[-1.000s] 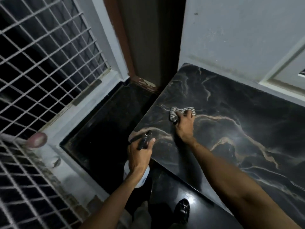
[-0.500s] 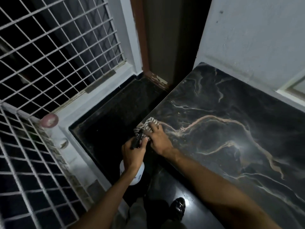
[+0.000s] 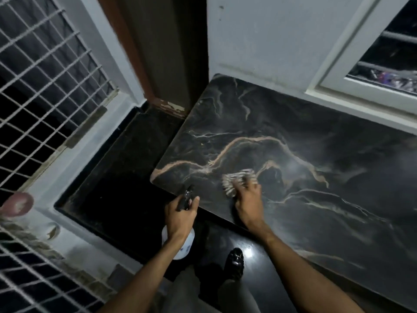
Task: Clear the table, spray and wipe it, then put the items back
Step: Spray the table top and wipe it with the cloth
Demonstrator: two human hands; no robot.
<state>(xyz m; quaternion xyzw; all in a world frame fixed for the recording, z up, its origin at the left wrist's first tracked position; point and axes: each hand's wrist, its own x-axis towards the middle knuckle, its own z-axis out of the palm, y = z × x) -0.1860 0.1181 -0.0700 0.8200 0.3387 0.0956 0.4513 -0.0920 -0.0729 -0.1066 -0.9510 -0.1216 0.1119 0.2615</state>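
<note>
The table [image 3: 282, 123] has a black marble top with tan veins and stands against the wall. My right hand [image 3: 248, 201] presses a striped black-and-white cloth [image 3: 237, 180] flat on the top, near its front edge. My left hand [image 3: 179, 216] grips a spray bottle [image 3: 182, 241] with a white body and a black trigger head, held just off the table's front left corner. Most of the bottle's body is hidden behind my hand and wrist.
A white metal grille [image 3: 40, 91] fills the left side, with a low dark ledge [image 3: 117, 177] below it. A window frame [image 3: 361, 71] sits above the table's far edge. My dark shoe [image 3: 234, 263] stands on the glossy black floor.
My right hand slid the cloth from the table's front left corner to the right, further onto the top. My left hand kept the bottle near that corner.
</note>
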